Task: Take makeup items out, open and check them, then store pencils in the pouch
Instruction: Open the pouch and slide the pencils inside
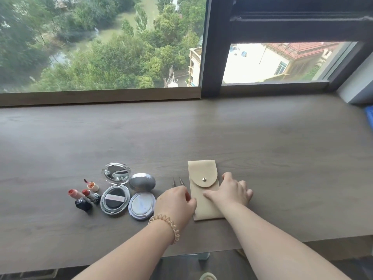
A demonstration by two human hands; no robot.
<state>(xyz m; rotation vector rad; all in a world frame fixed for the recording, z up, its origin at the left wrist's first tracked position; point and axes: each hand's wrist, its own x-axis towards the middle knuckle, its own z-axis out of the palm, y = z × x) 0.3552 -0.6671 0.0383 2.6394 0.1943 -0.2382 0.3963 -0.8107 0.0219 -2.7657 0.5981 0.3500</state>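
A: So, where is the pouch [203, 196] lying?
B: Flat on the table [262, 138], flap snapped; the right hand [232, 190] is pressing it, fingers spread.
A: And the left hand [174, 201]?
B: Curling at its edge, over two pencils [177, 181]; its grip is unclear.

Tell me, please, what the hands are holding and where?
Neither grips anything: right hand lies flat on the pouch's lower front, left hand touches its left edge.

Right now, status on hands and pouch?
Left hand at pouch edge, right hand flat on it. Flap snapped shut. Two pencils outside, beside it.
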